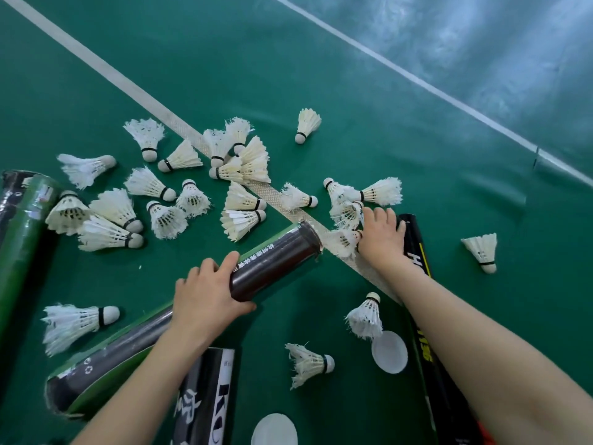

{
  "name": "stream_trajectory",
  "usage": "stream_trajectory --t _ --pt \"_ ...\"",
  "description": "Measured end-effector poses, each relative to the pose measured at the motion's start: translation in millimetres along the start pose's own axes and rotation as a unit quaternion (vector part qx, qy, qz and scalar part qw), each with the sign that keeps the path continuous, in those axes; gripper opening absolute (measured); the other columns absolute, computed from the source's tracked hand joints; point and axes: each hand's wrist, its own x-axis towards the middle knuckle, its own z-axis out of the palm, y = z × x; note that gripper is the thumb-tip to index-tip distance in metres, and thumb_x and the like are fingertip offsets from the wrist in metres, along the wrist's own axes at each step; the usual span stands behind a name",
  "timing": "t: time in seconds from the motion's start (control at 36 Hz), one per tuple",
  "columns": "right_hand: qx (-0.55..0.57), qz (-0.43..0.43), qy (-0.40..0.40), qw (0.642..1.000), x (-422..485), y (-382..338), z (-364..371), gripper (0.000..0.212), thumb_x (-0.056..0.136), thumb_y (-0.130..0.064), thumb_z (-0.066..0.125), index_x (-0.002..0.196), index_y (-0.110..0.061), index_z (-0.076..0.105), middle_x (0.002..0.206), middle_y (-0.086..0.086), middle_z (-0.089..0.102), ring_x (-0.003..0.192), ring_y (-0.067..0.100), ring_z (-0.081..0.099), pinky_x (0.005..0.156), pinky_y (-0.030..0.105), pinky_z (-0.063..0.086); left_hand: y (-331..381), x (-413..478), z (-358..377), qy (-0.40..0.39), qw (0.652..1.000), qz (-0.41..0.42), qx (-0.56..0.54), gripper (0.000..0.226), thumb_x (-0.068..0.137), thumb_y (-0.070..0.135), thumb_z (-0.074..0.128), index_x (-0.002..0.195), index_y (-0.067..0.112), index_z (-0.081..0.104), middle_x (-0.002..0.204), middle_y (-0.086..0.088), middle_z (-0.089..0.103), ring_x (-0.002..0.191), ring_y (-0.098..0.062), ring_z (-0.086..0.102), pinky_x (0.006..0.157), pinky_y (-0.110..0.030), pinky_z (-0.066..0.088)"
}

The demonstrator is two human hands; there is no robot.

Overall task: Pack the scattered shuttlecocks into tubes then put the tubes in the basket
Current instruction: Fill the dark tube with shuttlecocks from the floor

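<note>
Dark-brown tube [277,260], green-edged, in closed grip of left hand [208,297] — frayed white shuttlecock [341,243] in grip of right hand [382,240].

The left hand [205,293] hides the middle of the dark tube [276,261]. The right hand [382,239] covers the cork of a shuttlecock [341,244] at its mouth (grip unclear). A black tube [417,252] runs beneath that forearm, off the near edge.

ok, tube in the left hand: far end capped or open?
Open. The tube ends in a bare dark rim at its far end, and the right hand holds a shuttlecock at its mouth.
</note>
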Motion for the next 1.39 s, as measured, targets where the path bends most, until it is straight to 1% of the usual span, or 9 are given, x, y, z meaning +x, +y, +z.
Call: stream_trajectory --t 0.22,0.47,0.56,0.67,0.86,1.08,1.25,1.33,1.39 --pt "-0.026 -0.039 0.048 0.998 -6 -7 -5 0.044 0.086 0.005 0.041 0.126 -0.012 0.043 0.121 0.008 0.053 0.117 0.029 0.046 0.110 0.050 0.027 8 -2 4 -0.008 1.000 0.007 -0.010 0.092 0.066 0.070 0.066 0.141 0.036 0.025 0.121 -0.001 0.048 0.114 -0.024 0.048 0.095 -0.038 0.040" --pt "-0.111 -0.097 0.058 0.987 -24 -42 -51 0.038 0.083 0.004 0.043 0.117 -0.013 0.048 0.116 0.009 0.051 0.112 0.029 0.045 0.100 0.047 0.033 6 4 -1 -0.012 1.000 -0.019 -0.020 0.093 0.067 0.068 0.068 0.142 0.036 0.023 0.122 -0.003 0.048 0.113 -0.026 0.048 0.096 -0.039 0.040" --pt "0.007 -0.129 0.107 0.986 -27 -52 -63 0.035 0.089 -0.002 0.042 0.119 -0.014 0.053 0.111 0.007 0.054 0.107 0.027 0.046 0.095 0.041 0.033 5 5 -5 -0.008 0.999 -0.028 -0.034 0.092 0.066 0.067 0.069 0.141 0.036 0.025 0.120 -0.003 0.049 0.112 -0.026 0.049 0.095 -0.039 0.041" --pt "0.285 -0.145 0.068 0.945 -36 -68 -72 0.026 0.092 -0.010 0.047 0.114 -0.014 0.061 0.098 0.000 0.051 0.098 0.020 0.048 0.081 0.026 0.032 -2 5 -11 0.001 0.998 -0.042 -0.042 0.092 0.067 0.066 0.069 0.141 0.036 0.025 0.119 -0.003 0.049 0.111 -0.026 0.049 0.094 -0.040 0.042" --pt "0.468 -0.123 0.000 0.875 -42 -82 -63 0.011 0.095 -0.018 0.053 0.102 -0.024 0.058 0.079 -0.009 0.051 0.070 0.006 0.047 0.066 0.019 0.039 -11 1 -22 0.020 0.997 -0.047 -0.065 0.089 0.067 0.065 0.070 0.139 0.037 0.026 0.115 0.000 0.049 0.107 -0.024 0.050 0.090 -0.037 0.044" --pt "0.573 -0.081 -0.029 0.815 -50 -89 -49 0.029 0.102 -0.037 0.037 0.122 -0.021 0.051 0.107 -0.017 0.053 0.098 -0.004 0.048 0.086 0.015 0.036 -13 -6 -25 0.044 0.995 -0.031 -0.083 0.086 0.067 0.065 0.070 0.137 0.039 0.028 0.110 0.004 0.047 0.104 -0.021 0.049 0.088 -0.036 0.042" --pt "0.595 -0.113 -0.068 0.793 -59 -90 -44 0.043 0.103 -0.039 0.028 0.141 -0.023 0.040 0.125 -0.029 0.043 0.107 -0.026 0.037 0.086 -0.010 0.023 -11 -9 -27 0.053 0.994 -0.014 -0.092 0.086 0.066 0.064 0.071 0.137 0.039 0.029 0.105 0.006 0.045 0.105 -0.020 0.049 0.088 -0.035 0.040" --pt "0.630 -0.121 -0.082 0.763 -60 -91 -43 0.055 0.097 -0.057 0.027 0.143 -0.030 0.040 0.149 -0.009 0.039 0.134 -0.003 0.033 0.116 0.020 0.019 -11 -10 -28 0.055 0.994 -0.013 -0.089 0.086 0.067 0.064 0.070 0.138 0.039 0.029 0.107 0.005 0.046 0.106 -0.021 0.049 0.088 -0.035 0.040" --pt "0.653 -0.125 -0.097 0.740 -61 -90 -42 0.067 0.081 -0.075 0.031 0.135 -0.038 0.045 0.149 -0.003 0.041 0.139 0.007 0.034 0.120 0.035 0.019 -11 -10 -29 0.055 0.995 -0.015 -0.087 0.085 0.067 0.064 0.070 0.137 0.039 0.029 0.107 0.005 0.046 0.106 -0.021 0.049 0.088 -0.035 0.040"
